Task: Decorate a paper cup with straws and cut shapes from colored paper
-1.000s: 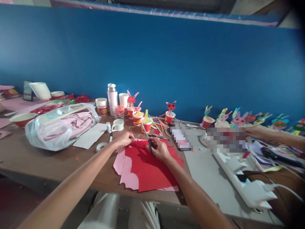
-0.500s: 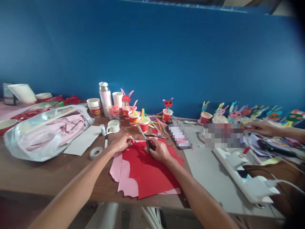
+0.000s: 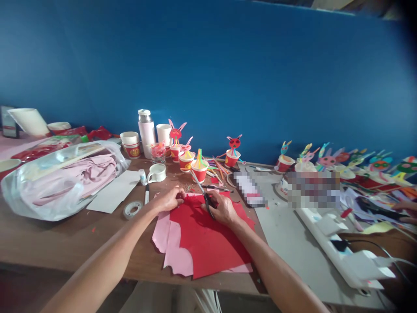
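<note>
My right hand grips a pair of scissors with black handles, its blades pointing up and left toward a paper cup with straws. Close by on the left, my left hand is closed in a pinch at the far left corner of a red paper sheet. What its fingertips hold is too small to make out; small red scraps lie beside them. The red sheet rests over pink paper with wavy cut edges. Beyond my hands lies a black pen.
A tape roll, a white mug and a thermos stand left. Farther left is a clear plastic bag. On the right are a power strip, a blurred phone and a co-worker's hand.
The view has shifted slightly. My hands stay by the red sheet, the scissors still in my right hand. The co-worker's hand has drawn back toward the right edge.
</note>
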`<control>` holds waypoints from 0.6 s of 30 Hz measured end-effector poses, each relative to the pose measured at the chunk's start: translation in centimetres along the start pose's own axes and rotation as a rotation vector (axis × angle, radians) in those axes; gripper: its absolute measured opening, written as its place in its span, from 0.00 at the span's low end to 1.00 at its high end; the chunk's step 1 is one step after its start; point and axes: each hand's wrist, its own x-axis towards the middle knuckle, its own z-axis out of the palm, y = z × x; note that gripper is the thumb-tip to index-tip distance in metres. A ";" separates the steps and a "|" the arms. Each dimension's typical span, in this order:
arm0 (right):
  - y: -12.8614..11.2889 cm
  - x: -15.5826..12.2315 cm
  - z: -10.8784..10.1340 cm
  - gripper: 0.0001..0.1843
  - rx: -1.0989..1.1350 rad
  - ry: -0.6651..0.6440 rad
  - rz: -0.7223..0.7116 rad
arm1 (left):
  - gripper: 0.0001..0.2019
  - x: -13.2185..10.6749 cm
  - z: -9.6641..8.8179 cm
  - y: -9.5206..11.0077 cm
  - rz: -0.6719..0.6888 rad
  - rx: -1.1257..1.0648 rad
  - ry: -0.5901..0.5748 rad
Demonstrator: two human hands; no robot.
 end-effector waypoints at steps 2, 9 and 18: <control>0.0 0.0 -0.1 0.22 0.009 -0.001 0.000 | 0.08 0.0 0.0 -0.1 0.006 -0.011 0.003; 0.1 -0.1 -0.1 0.22 0.005 -0.004 0.014 | 0.11 0.5 -0.1 -0.5 0.040 -0.022 -0.033; 0.0 -0.1 -0.1 0.23 0.017 -0.004 0.010 | 0.11 0.5 0.0 -0.4 0.014 0.020 -0.060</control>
